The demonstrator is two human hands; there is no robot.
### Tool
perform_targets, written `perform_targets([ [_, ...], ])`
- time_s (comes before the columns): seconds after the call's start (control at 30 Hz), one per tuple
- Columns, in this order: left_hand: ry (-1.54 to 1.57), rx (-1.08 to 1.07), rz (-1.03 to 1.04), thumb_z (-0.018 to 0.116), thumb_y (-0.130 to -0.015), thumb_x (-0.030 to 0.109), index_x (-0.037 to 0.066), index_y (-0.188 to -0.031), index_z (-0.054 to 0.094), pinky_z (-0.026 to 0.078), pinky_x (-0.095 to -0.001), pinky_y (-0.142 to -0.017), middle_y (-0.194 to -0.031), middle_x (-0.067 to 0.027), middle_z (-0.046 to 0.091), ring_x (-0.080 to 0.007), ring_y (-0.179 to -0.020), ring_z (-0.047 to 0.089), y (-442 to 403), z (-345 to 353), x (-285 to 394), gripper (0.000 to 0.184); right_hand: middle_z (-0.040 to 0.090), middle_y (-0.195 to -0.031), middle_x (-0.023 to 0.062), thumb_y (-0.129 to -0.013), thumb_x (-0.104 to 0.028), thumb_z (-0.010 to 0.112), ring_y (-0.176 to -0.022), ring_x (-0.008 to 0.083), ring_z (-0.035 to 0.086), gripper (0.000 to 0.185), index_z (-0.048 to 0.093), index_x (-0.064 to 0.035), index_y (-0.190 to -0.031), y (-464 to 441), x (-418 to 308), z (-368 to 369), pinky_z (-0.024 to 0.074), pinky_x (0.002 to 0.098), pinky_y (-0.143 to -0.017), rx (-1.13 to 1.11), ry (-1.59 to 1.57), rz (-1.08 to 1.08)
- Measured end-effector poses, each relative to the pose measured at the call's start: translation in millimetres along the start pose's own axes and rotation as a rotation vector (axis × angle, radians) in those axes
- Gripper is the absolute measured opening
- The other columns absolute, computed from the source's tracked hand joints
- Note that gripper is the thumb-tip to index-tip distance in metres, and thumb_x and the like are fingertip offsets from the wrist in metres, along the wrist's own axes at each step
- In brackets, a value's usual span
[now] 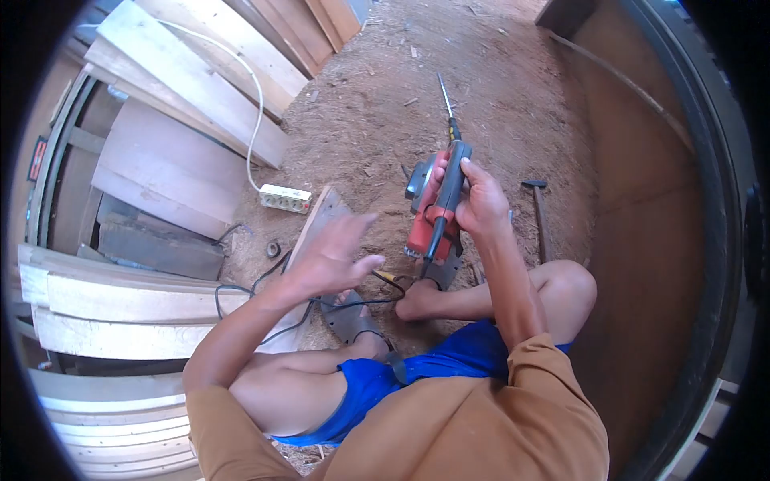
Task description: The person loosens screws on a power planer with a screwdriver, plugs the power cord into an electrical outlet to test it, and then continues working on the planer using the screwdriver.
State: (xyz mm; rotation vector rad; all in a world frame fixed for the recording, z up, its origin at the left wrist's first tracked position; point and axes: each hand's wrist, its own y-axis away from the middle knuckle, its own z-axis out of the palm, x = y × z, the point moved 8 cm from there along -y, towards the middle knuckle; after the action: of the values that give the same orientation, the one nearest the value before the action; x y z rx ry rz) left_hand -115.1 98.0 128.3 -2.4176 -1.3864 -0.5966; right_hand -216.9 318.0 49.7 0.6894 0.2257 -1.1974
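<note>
My right hand (481, 196) is wrapped round the dark handle of a red and black electric planer (429, 232), held above the ground in front of my feet. A black cord leaves the planer's near end and loops toward the left. Just beyond the planer, a screwdriver (449, 108) with a long metal shaft points away from me; whether it touches the planer I cannot tell. My left hand (333, 252) hangs in the air left of the planer, fingers spread and slightly blurred, holding nothing. Beneath it lies the end of a narrow board (317, 212).
A white power strip (285, 199) with a white cable lies on the shavings-covered ground (369, 120). A hammer (539, 216) lies right of the planer. Stacked boards (144, 313) fill the left side. A small dark ring (273, 249) sits near the cord. A large brown panel (642, 240) stands right.
</note>
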Motion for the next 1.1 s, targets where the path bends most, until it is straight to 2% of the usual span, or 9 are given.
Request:
perform_targets([
  [0.1, -0.043, 0.161, 0.212, 0.082, -0.086, 0.031, 0.0, -0.129, 0.059, 0.049, -0.0473, -0.1, -0.113, -0.024, 0.062, -0.0415, -0.11, 0.06, -17.4, -23.4, 54.2, 0.059, 0.067, -0.102, 0.0136, -0.111, -0.024, 0.051, -0.095, 0.0253, 0.068, 0.026, 0.06, -0.0003, -0.116, 26.6, 13.0, 42.5, 0.0587, 0.0458, -0.092, -0.061, -0.08, 0.033],
  [0.2, -0.136, 0.196, 0.224, 0.084, -0.082, 0.036, 0.001, -0.111, 0.059, 0.051, -0.0489, -0.084, -0.099, -0.0215, 0.059, -0.0396, -0.094, 0.061, -23.7, -35.2, 67.4, 0.052, 0.065, -0.102, 0.0107, -0.111, -0.029, 0.053, -0.093, 0.0229, 0.065, 0.025, 0.058, -0.0038, -0.112, 43.4, 25.6, 75.7, 0.056, 0.0469, -0.095, -0.171, -0.239, 0.083],
  [0.33, -0.23, 0.37, 0.262, 0.084, -0.082, 0.037, 0.003, -0.099, 0.055, 0.051, -0.0463, -0.065, -0.084, -0.0169, 0.056, -0.0362, -0.076, 0.06, -22.8, -55.4, 68.1, 0.048, 0.059, -0.097, 0.007, -0.111, -0.036, 0.054, -0.092, 0.021, 0.06, 0.032, 0.056, -0.0041, -0.108, 50.4, 44.6, 96.1, 0.0533, 0.0451, -0.096, -0.24, -0.348, 0.131],
  [0.53, -0.186, 0.337, 0.312, 0.081, -0.083, 0.033, 0.006, -0.086, 0.054, 0.051, -0.0431, -0.057, -0.074, -0.0132, 0.054, -0.0331, -0.065, 0.06, -15.7, -63.4, 69.2, 0.038, 0.057, -0.098, 0.0079, -0.112, -0.036, 0.051, -0.091, 0.0209, 0.059, 0.033, 0.054, -0.0043, -0.104, 60.6, 54.6, 92.7, 0.0532, 0.0445, -0.096, -0.118, -0.341, 0.157],
  [0.63, -0.247, 0.31, 0.305, 0.079, -0.085, 0.034, 0.007, -0.085, 0.057, 0.055, -0.0427, -0.063, -0.075, -0.0128, 0.06, -0.0318, -0.068, 0.066, -16.1, -66.5, 74.7, 0.035, 0.057, -0.097, 0.0076, -0.113, -0.036, 0.049, -0.091, 0.0214, 0.058, 0.033, 0.053, -0.005, -0.102, 58.6, 57.9, 93.9, 0.0534, 0.0443, -0.096, -0.187, -0.4, 0.17],
  [0.83, -0.27, 0.322, 0.318, 0.08, -0.087, 0.036, 0.006, -0.086, 0.058, 0.054, -0.0437, -0.064, -0.076, -0.0129, 0.06, -0.0327, -0.069, 0.066, -12.2, -76.3, 80.8, 0.037, 0.057, -0.098, 0.0084, -0.114, -0.038, 0.047, -0.091, 0.0217, 0.058, 0.037, 0.054, -0.0046, -0.101, 70.2, 46.4, 110.3, 0.0534, 0.0453, -0.096, -0.177, -0.366, 0.111],
  [0.93, -0.12, 0.354, 0.325, 0.081, -0.089, 0.035, 0.005, -0.091, 0.06, 0.054, -0.0446, -0.065, -0.079, -0.0147, 0.061, -0.0353, -0.071, 0.066, -6.6, -76.8, 73.6, 0.037, 0.058, -0.1, 0.0097, -0.114, -0.04, 0.045, -0.093, 0.023, 0.059, 0.038, 0.054, -0.0036, -0.106, 71.1, 46.6, 110.4, 0.0535, 0.0463, -0.097, -0.165, -0.301, 0.133],
  [1.03, 0.068, 0.19, 0.266, 0.083, -0.089, 0.03, 0.001, -0.099, 0.062, 0.054, -0.0456, -0.067, -0.087, -0.0171, 0.065, -0.0382, -0.076, 0.067, -6.5, -69.9, 60.1, 0.037, 0.058, -0.104, 0.011, -0.114, -0.041, 0.044, -0.096, 0.0245, 0.06, 0.04, 0.053, -0.0023, -0.113, 68.7, 49.4, 98.9, 0.0535, 0.0471, -0.097, -0.014, -0.296, 0.185],
  [1.1, 0.139, 0.18, 0.274, 0.082, -0.089, 0.022, 0.0, -0.106, 0.064, 0.055, -0.0466, -0.069, -0.092, -0.0194, 0.066, -0.0394, -0.08, 0.068, -6.0, -65.8, 54.8, 0.033, 0.061, -0.106, 0.0141, -0.114, -0.043, 0.045, -0.098, 0.0286, 0.062, 0.045, 0.053, 0.0009, -0.118, 60.2, 50.4, 89.6, 0.054, 0.0485, -0.097, -0.037, -0.296, 0.161],
])
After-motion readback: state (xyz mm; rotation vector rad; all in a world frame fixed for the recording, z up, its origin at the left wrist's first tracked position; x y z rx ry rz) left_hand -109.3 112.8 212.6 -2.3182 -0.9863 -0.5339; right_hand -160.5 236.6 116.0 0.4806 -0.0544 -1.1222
